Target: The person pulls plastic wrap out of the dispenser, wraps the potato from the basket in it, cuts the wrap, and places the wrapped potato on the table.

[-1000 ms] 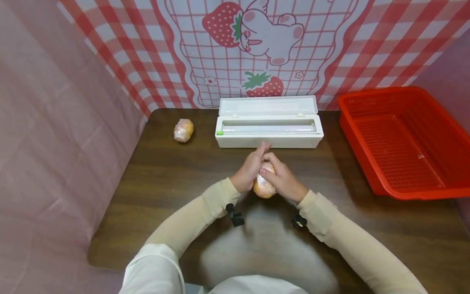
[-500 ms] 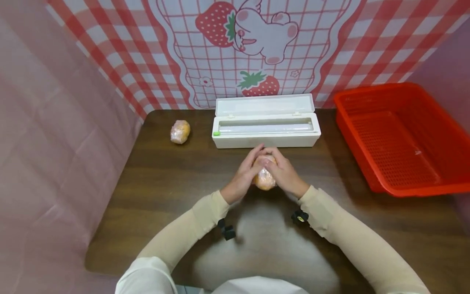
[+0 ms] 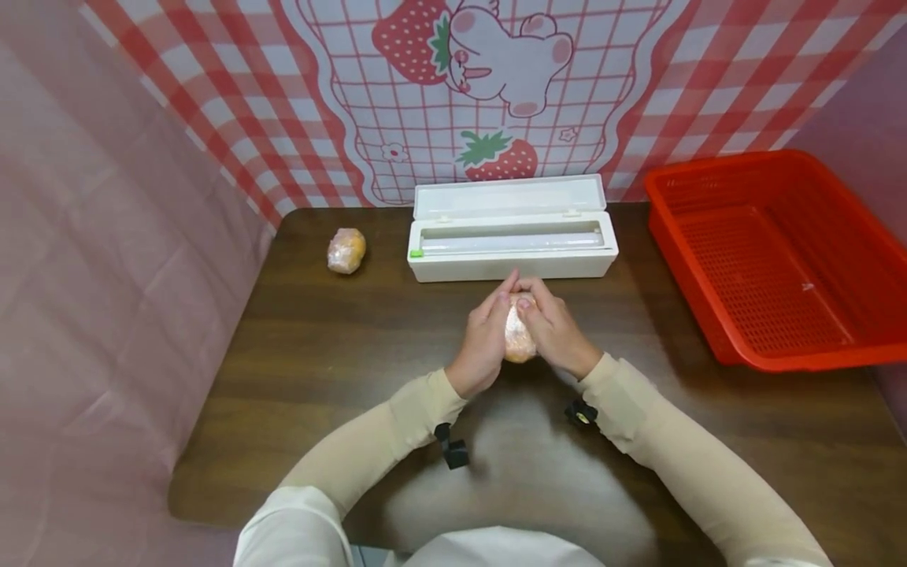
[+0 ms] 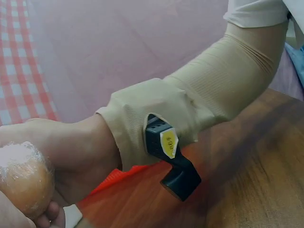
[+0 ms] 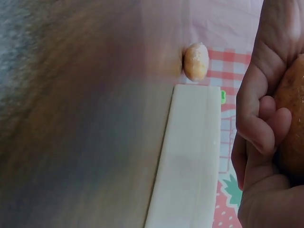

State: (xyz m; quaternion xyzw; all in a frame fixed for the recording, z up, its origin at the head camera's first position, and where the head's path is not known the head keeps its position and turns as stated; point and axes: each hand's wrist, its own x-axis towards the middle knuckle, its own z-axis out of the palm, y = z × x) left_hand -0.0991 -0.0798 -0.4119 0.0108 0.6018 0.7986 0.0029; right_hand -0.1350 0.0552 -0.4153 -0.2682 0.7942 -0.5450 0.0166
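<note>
Between my two hands sits an oval yellow-brown item (image 3: 520, 340), potato-like and wrapped in shiny clear film. My left hand (image 3: 482, 346) cups its left side, thumb along the top. My right hand (image 3: 563, 335) curls round the other side, its thumb pressing the film. The hands meet at the far end of the item, above the table. In the right wrist view, bent fingers (image 5: 256, 128) wrap the item's underside. The left wrist view shows the crinkled film on the item (image 4: 26, 178) against the right palm. A second film-wrapped item (image 3: 346, 251) lies at the table's back left.
A white cling film box (image 3: 513, 268) with its lid raised and a roll (image 3: 510, 242) inside stands just beyond the hands. At the right is a red plastic basket (image 3: 683, 276). A checked cloth (image 3: 283, 118) hangs behind the brown table (image 3: 305, 378).
Both hands stay around the wrapped item. The left hand loosened and swung outward, then closed in along the item's side again. The thumbs have shifted over the film.
</note>
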